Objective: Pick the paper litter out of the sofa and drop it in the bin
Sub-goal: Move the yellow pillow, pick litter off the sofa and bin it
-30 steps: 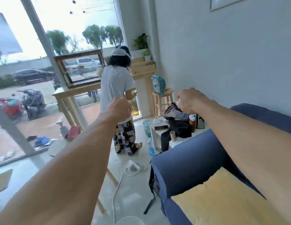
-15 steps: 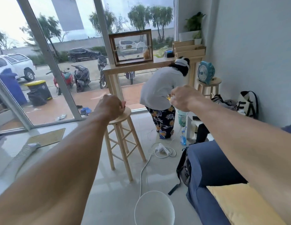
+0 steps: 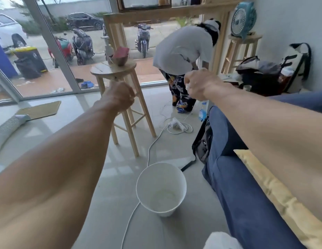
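A white round bin (image 3: 161, 189) stands on the floor beside the blue sofa (image 3: 246, 194), its inside pale with a faint smear at the bottom. My right hand (image 3: 198, 84) is a closed fist held out above the floor, well beyond the bin, with a scrap of white paper litter (image 3: 187, 86) peeking out at the fingers. My left hand (image 3: 119, 97) is also a closed fist, in front of the stool, and nothing shows in it. A yellow cushion (image 3: 275, 194) lies on the sofa seat under my right forearm.
A wooden stool (image 3: 120, 81) with a bowl stands just beyond my left hand. A person (image 3: 181, 56) bends over near a wooden table. A white cable and power strip (image 3: 176, 124) trail across the tiles past the bin. A black bag (image 3: 201, 142) leans against the sofa end.
My view has tilted down and the bin has come fully into sight below my hands. Both fists stay closed and extended; the person ahead has bent lower.
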